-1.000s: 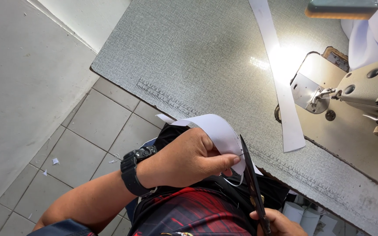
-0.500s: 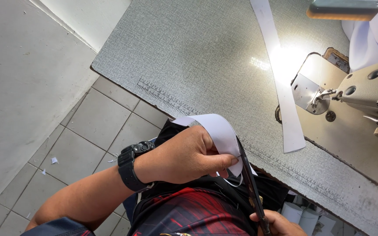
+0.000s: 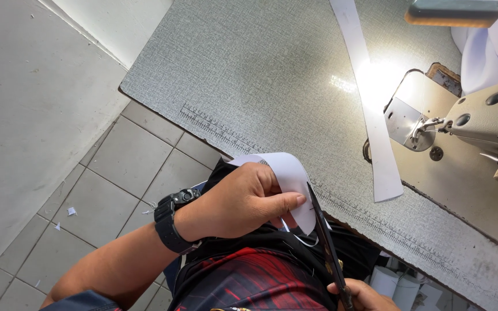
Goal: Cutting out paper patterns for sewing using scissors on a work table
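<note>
My left hand (image 3: 243, 198), with a black watch on the wrist, grips a curved white fabric strip (image 3: 286, 173) over my lap, at the near edge of the sewing table (image 3: 249, 75). My right hand (image 3: 364, 296) shows only partly at the bottom edge. It holds dark scissors (image 3: 324, 245), whose blades point up and touch the right edge of the strip beside my left thumb.
A long white strip (image 3: 370, 115) lies across the table towards the sewing machine (image 3: 468, 124) at the right, lit by a bright lamp spot. White cloth (image 3: 491, 55) is piled at the back right. Tiled floor (image 3: 128, 167) with small scraps lies to the left, beside a grey wall.
My left hand has shifted slightly with the strip. The scissors stay at the strip's right edge.
</note>
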